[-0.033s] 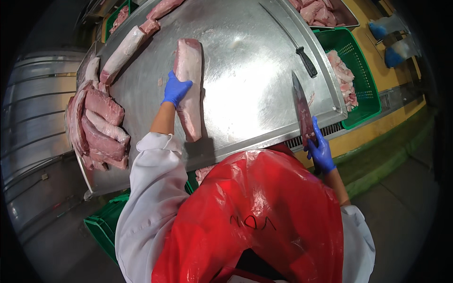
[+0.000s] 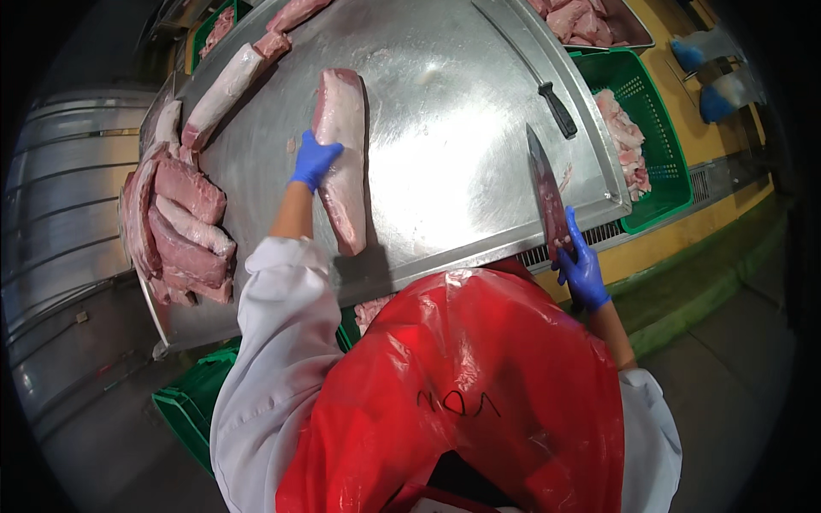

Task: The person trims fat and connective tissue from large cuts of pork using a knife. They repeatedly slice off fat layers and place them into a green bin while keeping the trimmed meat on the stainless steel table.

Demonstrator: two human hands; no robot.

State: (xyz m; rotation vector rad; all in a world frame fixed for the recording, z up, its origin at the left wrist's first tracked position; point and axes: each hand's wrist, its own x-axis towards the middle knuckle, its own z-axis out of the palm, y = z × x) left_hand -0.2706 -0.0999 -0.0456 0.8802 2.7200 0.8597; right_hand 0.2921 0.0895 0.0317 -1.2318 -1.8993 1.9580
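Meat work looks barely begun: the long pork slab [image 2: 342, 154] lies whole mid-table, uncut. The left hand [image 2: 315, 160] rests curled on its edge; the right hand [image 2: 583, 269] is clamped on a knife [image 2: 544, 190] held apart at the steel table [image 2: 445, 111] rim. One spare knife [image 2: 556, 107] lies beyond. About five slabs are stacked [image 2: 180, 231] left, two green crates [image 2: 654, 137] visible.

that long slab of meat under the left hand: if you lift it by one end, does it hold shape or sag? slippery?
The meat slab is long, thick and boneless-looking, so it would probably sag. Its glossy fat face and the wet steel table suggest a slippery grip. The left hand lies flat on its side.
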